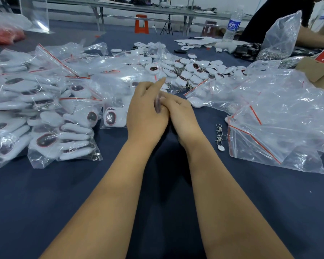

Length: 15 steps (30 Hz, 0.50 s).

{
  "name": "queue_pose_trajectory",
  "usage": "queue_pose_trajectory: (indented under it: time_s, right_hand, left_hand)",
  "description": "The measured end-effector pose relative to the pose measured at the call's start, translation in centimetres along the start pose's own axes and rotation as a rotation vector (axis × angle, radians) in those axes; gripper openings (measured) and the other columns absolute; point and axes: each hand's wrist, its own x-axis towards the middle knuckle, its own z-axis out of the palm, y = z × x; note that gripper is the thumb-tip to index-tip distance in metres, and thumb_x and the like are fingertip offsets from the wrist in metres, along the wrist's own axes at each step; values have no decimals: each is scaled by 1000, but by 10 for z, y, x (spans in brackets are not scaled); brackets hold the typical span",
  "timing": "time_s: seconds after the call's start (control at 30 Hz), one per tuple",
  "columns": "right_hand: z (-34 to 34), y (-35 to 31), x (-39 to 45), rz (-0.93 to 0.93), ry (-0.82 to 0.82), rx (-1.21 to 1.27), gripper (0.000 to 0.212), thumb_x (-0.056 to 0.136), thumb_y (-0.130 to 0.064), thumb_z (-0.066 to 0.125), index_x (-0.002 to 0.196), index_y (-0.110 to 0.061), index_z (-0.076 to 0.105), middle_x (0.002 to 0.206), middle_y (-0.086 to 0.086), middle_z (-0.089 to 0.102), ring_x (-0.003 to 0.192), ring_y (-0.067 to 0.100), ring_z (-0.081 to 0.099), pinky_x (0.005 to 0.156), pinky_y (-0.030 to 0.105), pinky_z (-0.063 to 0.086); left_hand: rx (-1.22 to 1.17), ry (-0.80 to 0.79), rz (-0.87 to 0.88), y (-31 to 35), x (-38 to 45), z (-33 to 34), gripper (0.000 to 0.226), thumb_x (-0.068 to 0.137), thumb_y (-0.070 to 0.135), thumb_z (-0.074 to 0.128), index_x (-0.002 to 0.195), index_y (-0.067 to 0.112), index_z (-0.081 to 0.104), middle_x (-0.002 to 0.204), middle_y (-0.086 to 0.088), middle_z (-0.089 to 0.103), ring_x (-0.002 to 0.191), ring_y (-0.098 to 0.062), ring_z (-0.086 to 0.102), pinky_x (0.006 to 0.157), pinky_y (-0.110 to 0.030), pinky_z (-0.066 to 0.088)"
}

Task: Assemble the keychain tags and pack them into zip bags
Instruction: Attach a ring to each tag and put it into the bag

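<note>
Together, the left hand [147, 111] and right hand [183, 116] meet above the table [45, 202], fingers curled around a small blurred tag [158, 104] pinched between them; loose tags [195, 71] lie just beyond.

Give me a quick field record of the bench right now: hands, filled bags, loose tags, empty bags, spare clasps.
left hand: pressed against the right hand, index finger extended, small blurred item between them
right hand: fingers curled at that item
held item: too blurred to identify
filled zip bags: piled left of the hands
loose keychain tags: heaped beyond the hands
empty zip bags: piled on the right
metal clasps: on the cloth beside the empty bags
water bottle: upright, far right
</note>
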Motion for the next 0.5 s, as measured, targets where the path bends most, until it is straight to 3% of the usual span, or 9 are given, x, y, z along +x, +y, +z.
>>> queue_pose_trajectory:
  time_s: [0.07, 0.13, 0.2, 0.3, 0.4, 0.5]
  right_hand:
    - [-1, -2, 2, 13, 18, -2, 32, 93, -4, 48, 108, -10, 75, 108, 9, 73, 102, 19, 68, 96, 31, 51]
    - [-1, -3, 3, 23, 13, -59, 33, 92, -5, 49, 102, -18, 78, 112, 8, 73, 110, 20, 65, 107, 40, 46]
    - [2, -2, 3, 4, -25, -134, 32, 93, -2, 48, 108, -10, 75, 115, 12, 72, 107, 19, 64, 108, 42, 44]
    - [7, 2, 3, -44, 12, -252, 29, 92, 1, 52, 114, -4, 71, 105, 14, 73, 93, 24, 67, 93, 40, 53]
    - [9, 2, 8, -107, 202, -376, 26, 86, 0, 57, 98, -15, 75, 71, -4, 63, 62, 7, 53, 67, 25, 46]
    - [13, -4, 12, -163, 289, -286, 28, 86, 0, 56, 81, -25, 68, 63, -5, 57, 58, 10, 52, 62, 24, 46]
  left_hand:
    - [-86, 48, -62, 1, 2, 0, 52, 87, 9, 57, 134, 32, 57, 109, 21, 52, 90, -7, 59, 86, -27, 52]
    - [-191, 122, -144, 2, 4, -4, 44, 90, 12, 56, 130, 31, 61, 108, 18, 62, 89, -5, 62, 86, -27, 54]
    - [-302, 185, -216, 2, 6, -8, 43, 88, 8, 56, 124, 31, 66, 97, 20, 67, 86, 1, 64, 81, -21, 54]
    - [-340, 197, -221, 3, 6, -13, 44, 85, 4, 55, 117, 32, 68, 92, 18, 69, 85, 4, 64, 78, -18, 54]
    - [-290, 198, -185, 3, 5, -14, 39, 83, 6, 57, 111, 31, 66, 90, 15, 66, 73, 6, 58, 67, -11, 48]
    - [-101, 135, -210, -2, 8, -14, 32, 85, 20, 61, 115, 31, 63, 91, 14, 62, 71, 1, 57, 66, -17, 46]
